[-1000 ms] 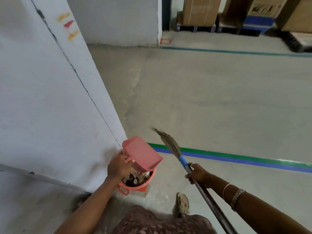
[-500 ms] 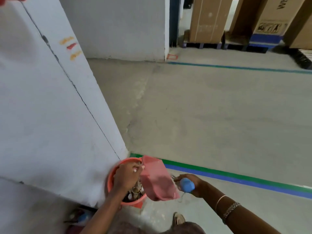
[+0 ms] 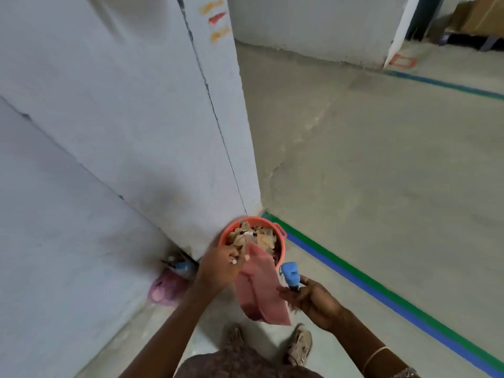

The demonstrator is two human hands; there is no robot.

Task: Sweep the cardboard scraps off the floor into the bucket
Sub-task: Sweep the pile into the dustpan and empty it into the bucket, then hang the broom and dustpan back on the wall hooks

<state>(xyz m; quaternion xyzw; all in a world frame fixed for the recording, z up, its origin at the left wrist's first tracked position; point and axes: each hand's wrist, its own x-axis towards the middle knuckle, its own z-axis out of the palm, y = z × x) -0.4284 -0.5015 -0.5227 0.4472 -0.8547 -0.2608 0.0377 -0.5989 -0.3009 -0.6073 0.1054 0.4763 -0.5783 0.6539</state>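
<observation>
Orange bucket (image 3: 282, 248) on the floor (image 3: 368, 173), hard against the corner of a white pillar (image 3: 136, 105); inside it, heaped close to the rim, brown cardboard scraps (image 3: 252, 236); on the floor round it, none to be made out.

Pink dustpan (image 3: 259, 293) tilted over the near edge of the bucket, far end dipping inside the rim, near end raised toward the camera; left grip (image 3: 221, 268) clamped on that far end, fingers curled round it just beside the rim, forearm running in from the bottom of the view.

Right grip (image 3: 313, 298) clamped on the broom (image 3: 290, 274), fingers curled round the dark handle just below its blue collar; collar pointing toward the bucket, just right of the dustpan; bristles mostly hidden behind the dustpan; thin bangles (image 3: 379, 354) on the right wrist.

Two sandalled feet (image 3: 300, 343) on the floor below the dustpan; patterned dress at the bottom edge.

Left of the left forearm, at the foot of the wall, a blurred pink thing (image 3: 166, 289), too soft to name; green and blue floor stripe (image 3: 354, 282) running from the pillar's corner toward the near right; orange and red marks (image 3: 215, 17) high on the pillar; far right, a red square outline (image 3: 402, 61) on the floor and brown boxes (image 3: 485, 15) behind it.
</observation>
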